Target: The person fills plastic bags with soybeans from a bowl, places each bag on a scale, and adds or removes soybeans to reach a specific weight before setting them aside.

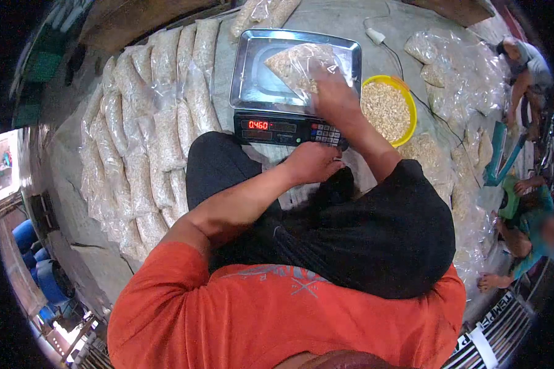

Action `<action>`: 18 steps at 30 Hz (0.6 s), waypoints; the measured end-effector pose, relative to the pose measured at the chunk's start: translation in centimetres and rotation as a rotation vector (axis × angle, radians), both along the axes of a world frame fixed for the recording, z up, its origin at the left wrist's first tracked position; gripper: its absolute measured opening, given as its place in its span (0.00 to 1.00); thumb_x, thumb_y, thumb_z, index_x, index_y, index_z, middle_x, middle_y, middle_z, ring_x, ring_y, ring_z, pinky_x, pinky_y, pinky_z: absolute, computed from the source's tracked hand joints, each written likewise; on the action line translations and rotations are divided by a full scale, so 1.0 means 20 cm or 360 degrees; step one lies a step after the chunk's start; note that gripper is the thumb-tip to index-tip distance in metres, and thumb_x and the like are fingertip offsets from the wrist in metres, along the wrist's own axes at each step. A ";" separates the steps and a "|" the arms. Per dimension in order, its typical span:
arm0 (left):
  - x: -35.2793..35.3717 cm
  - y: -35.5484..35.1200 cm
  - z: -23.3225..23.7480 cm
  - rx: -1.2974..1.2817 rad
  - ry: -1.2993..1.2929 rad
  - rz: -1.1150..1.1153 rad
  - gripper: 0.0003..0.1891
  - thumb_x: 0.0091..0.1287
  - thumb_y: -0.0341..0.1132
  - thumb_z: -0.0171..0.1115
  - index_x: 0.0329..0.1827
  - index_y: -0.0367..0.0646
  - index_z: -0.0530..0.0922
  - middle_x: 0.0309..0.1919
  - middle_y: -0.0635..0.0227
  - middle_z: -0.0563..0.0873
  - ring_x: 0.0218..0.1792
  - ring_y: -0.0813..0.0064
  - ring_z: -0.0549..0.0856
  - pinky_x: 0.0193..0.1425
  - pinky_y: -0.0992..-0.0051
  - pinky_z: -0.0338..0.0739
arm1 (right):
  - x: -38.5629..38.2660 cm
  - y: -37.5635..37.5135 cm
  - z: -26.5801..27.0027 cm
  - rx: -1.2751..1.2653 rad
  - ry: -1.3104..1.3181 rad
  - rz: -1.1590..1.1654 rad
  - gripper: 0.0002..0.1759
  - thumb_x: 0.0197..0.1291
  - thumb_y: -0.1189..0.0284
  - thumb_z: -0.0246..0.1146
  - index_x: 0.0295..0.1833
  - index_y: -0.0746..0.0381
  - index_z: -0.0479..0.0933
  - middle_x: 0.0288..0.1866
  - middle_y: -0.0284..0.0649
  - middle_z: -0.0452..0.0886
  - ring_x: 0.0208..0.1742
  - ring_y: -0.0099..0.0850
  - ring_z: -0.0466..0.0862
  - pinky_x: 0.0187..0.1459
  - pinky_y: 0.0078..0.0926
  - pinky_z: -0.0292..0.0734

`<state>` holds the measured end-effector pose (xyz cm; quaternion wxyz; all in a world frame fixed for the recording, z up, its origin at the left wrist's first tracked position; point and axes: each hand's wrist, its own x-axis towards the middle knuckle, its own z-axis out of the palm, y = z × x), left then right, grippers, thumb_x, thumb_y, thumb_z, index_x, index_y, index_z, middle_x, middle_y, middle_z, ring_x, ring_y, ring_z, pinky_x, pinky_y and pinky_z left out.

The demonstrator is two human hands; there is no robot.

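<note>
A digital scale [247, 126] with a shiny metal tray [252, 86] stands in front of my crossed legs, its red digits reading 0.460. On the tray rests a clear plastic bag of pale beige grains [292, 64], tilted, its one end under my right hand [335, 98]. The fingers of that hand are closed on the bag and partly hidden. My left hand [315, 163] is just below the scale's keypad, fingers curled in; whatever they hold, if anything, is hidden. Right of the scale sits a yellow basin [412, 117] full of loose pale grains [385, 109].
Many filled plastic bags [138, 141] lie in rows at the left. More bags [455, 80] lie at the right, with a cable and white plug [375, 35] near the scale. Two other people are at the right edge, beside a teal tool-like object [498, 154].
</note>
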<state>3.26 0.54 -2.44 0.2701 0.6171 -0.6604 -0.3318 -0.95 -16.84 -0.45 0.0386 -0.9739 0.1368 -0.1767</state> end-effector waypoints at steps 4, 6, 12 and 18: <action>0.00 0.00 0.00 0.0108 0.0004 -0.0038 0.18 0.75 0.52 0.64 0.46 0.46 0.89 0.37 0.51 0.91 0.42 0.44 0.91 0.49 0.47 0.85 | 0.05 0.02 -0.02 0.0422 0.0064 -0.0218 0.25 0.71 0.70 0.60 0.71 0.66 0.75 0.50 0.59 0.85 0.56 0.63 0.85 0.56 0.55 0.82; 0.00 0.01 -0.01 0.0056 0.0065 -0.0023 0.18 0.74 0.52 0.65 0.45 0.46 0.88 0.36 0.51 0.91 0.41 0.43 0.91 0.48 0.46 0.84 | 0.06 0.01 -0.02 0.0525 0.0135 -0.0290 0.24 0.70 0.72 0.59 0.70 0.63 0.77 0.49 0.58 0.85 0.55 0.63 0.85 0.54 0.56 0.82; 0.00 0.01 -0.03 0.0005 0.0052 -0.0030 0.17 0.75 0.52 0.66 0.47 0.47 0.87 0.37 0.51 0.91 0.40 0.42 0.90 0.46 0.46 0.85 | 0.06 -0.05 0.00 0.0500 0.0188 -0.0282 0.20 0.69 0.73 0.61 0.64 0.63 0.82 0.51 0.57 0.87 0.52 0.52 0.89 0.56 0.48 0.84; -0.01 0.01 -0.04 0.0043 0.0080 -0.0025 0.17 0.75 0.52 0.66 0.46 0.48 0.87 0.37 0.52 0.91 0.39 0.42 0.90 0.45 0.47 0.85 | 0.02 -0.16 -0.20 0.1353 -0.0189 -0.0051 0.21 0.77 0.72 0.57 0.69 0.70 0.75 0.65 0.49 0.82 0.62 0.39 0.85 0.59 0.41 0.88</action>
